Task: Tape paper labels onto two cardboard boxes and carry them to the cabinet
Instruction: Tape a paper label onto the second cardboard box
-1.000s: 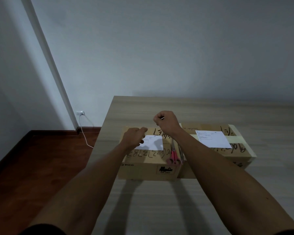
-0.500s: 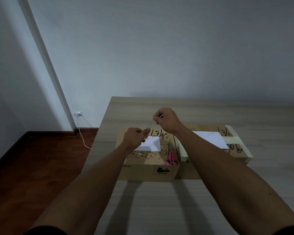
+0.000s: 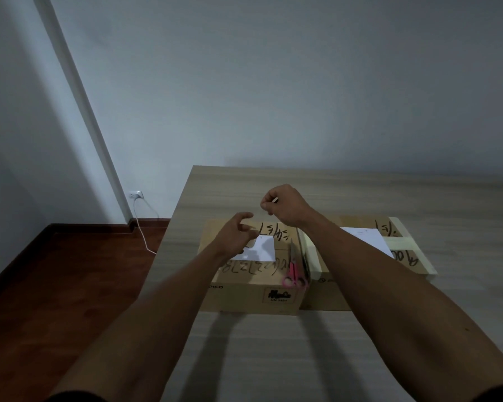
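Note:
Two cardboard boxes stand side by side on the wooden table. The left box bears black handwriting and a white paper label on its top. My left hand hovers over that label's left part with fingers spread and holds nothing. My right hand is raised above the far edge of the left box, fingers curled, pinching a small thing whose dark tip shows; I cannot tell what it is. The right box carries its own white label and pale tape strips; my right forearm hides part of it.
Pink-handled scissors lie on the left box's right edge. The table's left edge drops to a dark wooden floor. A wall socket with a white cord sits low on the wall at left.
My left hand has gone from a curled pinch to spread fingers over the label. My right hand stays raised and curled. The view shifted slightly.

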